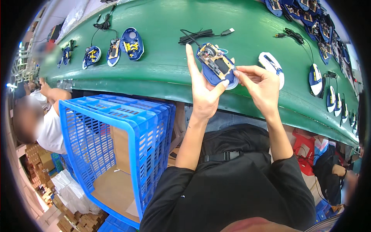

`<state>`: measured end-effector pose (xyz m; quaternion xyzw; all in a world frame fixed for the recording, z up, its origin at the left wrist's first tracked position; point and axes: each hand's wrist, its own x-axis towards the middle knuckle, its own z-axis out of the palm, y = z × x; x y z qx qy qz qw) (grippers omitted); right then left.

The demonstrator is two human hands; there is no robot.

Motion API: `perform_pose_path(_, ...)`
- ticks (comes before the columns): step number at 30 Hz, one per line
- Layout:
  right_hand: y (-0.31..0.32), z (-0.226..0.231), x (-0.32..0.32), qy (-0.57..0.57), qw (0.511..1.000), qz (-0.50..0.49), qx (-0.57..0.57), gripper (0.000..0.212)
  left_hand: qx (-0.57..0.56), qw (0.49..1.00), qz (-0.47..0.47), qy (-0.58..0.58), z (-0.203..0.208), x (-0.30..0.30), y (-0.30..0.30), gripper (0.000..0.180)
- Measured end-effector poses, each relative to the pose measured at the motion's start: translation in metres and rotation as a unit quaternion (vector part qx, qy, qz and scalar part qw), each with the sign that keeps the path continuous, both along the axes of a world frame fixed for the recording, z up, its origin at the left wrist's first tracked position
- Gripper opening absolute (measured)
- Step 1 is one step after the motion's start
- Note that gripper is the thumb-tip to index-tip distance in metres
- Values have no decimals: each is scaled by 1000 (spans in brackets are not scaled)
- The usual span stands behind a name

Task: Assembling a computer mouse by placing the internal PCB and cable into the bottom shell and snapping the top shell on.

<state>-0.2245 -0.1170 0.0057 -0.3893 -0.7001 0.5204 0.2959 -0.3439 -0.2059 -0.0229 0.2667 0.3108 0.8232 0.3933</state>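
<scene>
1. The left hand [205, 96] grips a blue plastic mouse base with a tan circuit board and black parts exposed [216, 63]; one digit reaches up along its left side, another presses its lower edge.
2. The right hand [264, 87] pinches the base's lower right rim between thumb and fingertips, near a translucent rounded edge whose exact nature I cannot tell.
3. The base appears tilted over the near side of a long green desk [166, 63], whose front edge runs across the view just below it.
4. A bundled black cable with a metal-tipped plug [199, 36] lies beyond the base, with green surface stretching past it to the far side.
5. Room leftward extends to an oval blue shell with yellow parts inside [132, 44], well apart from the left hand.
6. Room rightward is tight: a white-and-blue rounded mouse shell [272, 65] sits just behind the right hand. Farther right is a white-and-blue mouse with a cable [315, 79], near the front edge.
7. Below that edge, a blue slatted plastic crate [135, 127] stands left of the left forearm.
</scene>
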Motion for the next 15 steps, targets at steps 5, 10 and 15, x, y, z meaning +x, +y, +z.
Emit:
perform_pose_path(5,-4,-3,-3,23,999,-20,-19,21,-1,999,-21,-35,3,-3,-1,109)
perform_pose_path(10,-7,-2,-6,43,991,-15,-123,23,-6,997,-14,-80,4,2,-1,106)
perform_pose_path(15,-20,-11,-11,57,991,-58,-109,24,-7,999,18,45,-4,1,-1,103)
